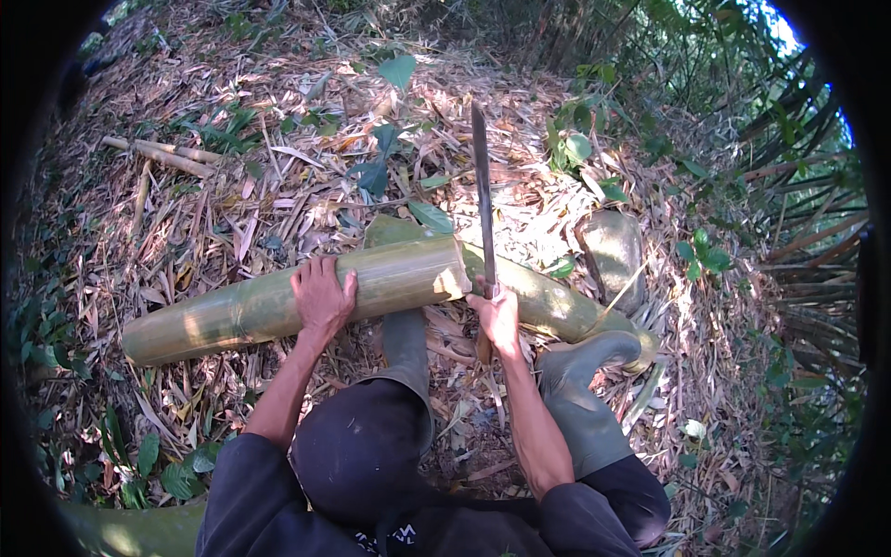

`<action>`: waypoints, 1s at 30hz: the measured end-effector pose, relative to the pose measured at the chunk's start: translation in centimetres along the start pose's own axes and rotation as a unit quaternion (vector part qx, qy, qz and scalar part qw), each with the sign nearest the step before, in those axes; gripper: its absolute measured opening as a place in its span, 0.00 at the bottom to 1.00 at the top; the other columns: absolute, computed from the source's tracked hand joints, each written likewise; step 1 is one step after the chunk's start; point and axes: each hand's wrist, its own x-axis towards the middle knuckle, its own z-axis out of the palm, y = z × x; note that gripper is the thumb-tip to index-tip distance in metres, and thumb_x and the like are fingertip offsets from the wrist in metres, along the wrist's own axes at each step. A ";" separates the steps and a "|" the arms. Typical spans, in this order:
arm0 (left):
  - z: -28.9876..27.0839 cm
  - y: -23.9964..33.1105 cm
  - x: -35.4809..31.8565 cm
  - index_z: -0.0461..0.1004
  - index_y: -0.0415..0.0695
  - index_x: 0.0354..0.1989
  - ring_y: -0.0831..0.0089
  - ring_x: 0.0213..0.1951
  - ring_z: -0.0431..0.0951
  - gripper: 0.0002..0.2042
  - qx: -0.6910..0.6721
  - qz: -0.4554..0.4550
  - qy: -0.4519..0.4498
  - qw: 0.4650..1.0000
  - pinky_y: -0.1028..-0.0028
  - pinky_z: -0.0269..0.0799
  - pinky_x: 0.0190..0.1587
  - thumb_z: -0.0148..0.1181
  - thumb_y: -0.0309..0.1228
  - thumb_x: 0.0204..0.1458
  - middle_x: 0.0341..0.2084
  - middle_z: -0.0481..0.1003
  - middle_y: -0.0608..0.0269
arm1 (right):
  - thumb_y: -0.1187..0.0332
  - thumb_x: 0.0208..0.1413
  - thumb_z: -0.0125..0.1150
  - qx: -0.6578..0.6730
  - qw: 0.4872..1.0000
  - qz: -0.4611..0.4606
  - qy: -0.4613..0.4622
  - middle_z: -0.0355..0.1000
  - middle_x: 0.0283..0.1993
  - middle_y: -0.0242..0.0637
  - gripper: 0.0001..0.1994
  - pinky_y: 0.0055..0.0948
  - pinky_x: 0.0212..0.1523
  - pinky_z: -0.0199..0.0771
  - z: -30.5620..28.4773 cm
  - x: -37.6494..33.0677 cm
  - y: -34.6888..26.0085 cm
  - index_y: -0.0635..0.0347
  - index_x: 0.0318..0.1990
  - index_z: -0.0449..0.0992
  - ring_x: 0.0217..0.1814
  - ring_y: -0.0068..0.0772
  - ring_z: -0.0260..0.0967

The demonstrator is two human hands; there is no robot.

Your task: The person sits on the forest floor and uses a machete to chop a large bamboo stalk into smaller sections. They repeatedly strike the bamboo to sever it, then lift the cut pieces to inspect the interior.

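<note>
The thick green bamboo culm section [278,306] lies on the leaf-littered forest floor [278,204], its long axis running from lower left to upper right, across the person's front. Its cut right end [452,274] sits just left of the long dark steel machete blade [484,200].

Left hand [322,299]: laid palm-down over the top of the culm at about mid-length, fingers [316,271] curled over its far side and pressed against the surface. This hand is in direct contact with the culm.

Right hand [497,316]: closed around the machete handle, fingers wrapped tight; the handle itself is hidden inside the grip. The blade stands away from the person, roughly at right angles to the culm's axis, its lower part just beside the cut end. Whether the edge touches the bamboo cannot be determined.

A second green bamboo length [557,306] extends rightward and downward beyond the blade, passing under the right olive-green rubber boot [585,390]. The left olive-green rubber boot [406,348] stands just behind the first culm, between the two hands.

Cut pale bamboo pieces [162,156] lie well apart, upper left.
</note>
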 end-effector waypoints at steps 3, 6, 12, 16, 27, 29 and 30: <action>0.2 -0.5 3.1 0.72 0.38 0.36 0.56 0.46 0.69 0.20 -0.024 -0.004 -0.075 0.997 0.55 0.59 0.51 0.55 0.47 0.50 0.39 0.71 0.51 | 0.75 0.46 0.64 0.090 0.996 0.008 -0.010 0.76 0.37 0.39 0.14 0.28 0.47 0.69 1.5 2.8 -0.5 0.68 0.41 0.75 0.41 0.27 0.72; 2.1 -2.9 6.5 0.74 0.36 0.29 0.52 0.40 0.72 0.23 -0.096 0.016 -0.131 0.987 0.52 0.63 0.47 0.54 0.49 0.51 0.32 0.72 0.49 | 0.74 0.46 0.65 0.112 0.992 0.035 -0.054 0.77 0.36 0.38 0.14 0.29 0.46 0.69 2.5 4.5 -0.8 0.69 0.42 0.75 0.39 0.27 0.71; 5.4 -5.0 11.9 0.80 0.36 0.35 0.49 0.42 0.77 0.43 -0.075 -0.071 -0.419 0.902 0.55 0.67 0.47 0.33 0.69 0.52 0.35 0.77 0.38 | 0.75 0.44 0.66 0.101 0.988 0.070 -0.097 0.77 0.34 0.36 0.14 0.27 0.41 0.70 3.8 9.3 0.1 0.68 0.40 0.76 0.34 0.25 0.71; 5.5 -5.6 13.6 0.80 0.37 0.37 0.49 0.44 0.77 0.46 -0.097 -0.087 -0.436 0.891 0.56 0.67 0.50 0.30 0.71 0.50 0.38 0.77 0.39 | 0.77 0.44 0.66 0.160 0.977 0.072 -0.120 0.75 0.31 0.34 0.11 0.23 0.35 0.70 4.6 11.5 -0.5 0.67 0.38 0.76 0.31 0.22 0.70; 2.8 -2.3 7.7 0.78 0.39 0.37 0.48 0.38 0.78 0.31 -0.005 -0.037 -0.164 0.986 0.54 0.68 0.47 0.40 0.57 0.58 0.35 0.78 0.44 | 0.69 0.48 0.67 -0.103 0.989 -0.101 -0.039 0.77 0.31 0.40 0.14 0.29 0.37 0.72 0.4 6.3 3.3 0.64 0.41 0.74 0.32 0.30 0.73; 2.4 -2.2 7.3 0.78 0.39 0.38 0.48 0.38 0.78 0.30 0.005 -0.036 -0.146 0.989 0.53 0.67 0.48 0.40 0.57 0.58 0.36 0.77 0.44 | 0.70 0.47 0.68 -0.130 0.980 -0.152 -0.014 0.76 0.29 0.39 0.13 0.30 0.36 0.72 -1.6 4.5 3.5 0.64 0.39 0.74 0.30 0.30 0.73; 2.0 -1.8 6.7 0.77 0.39 0.41 0.51 0.43 0.77 0.29 -0.005 -0.049 -0.158 0.986 0.54 0.65 0.51 0.41 0.56 0.58 0.39 0.77 0.46 | 0.71 0.47 0.69 -0.120 0.972 -0.199 0.022 0.73 0.24 0.37 0.12 0.29 0.31 0.71 -2.4 3.3 3.7 0.64 0.37 0.72 0.25 0.26 0.69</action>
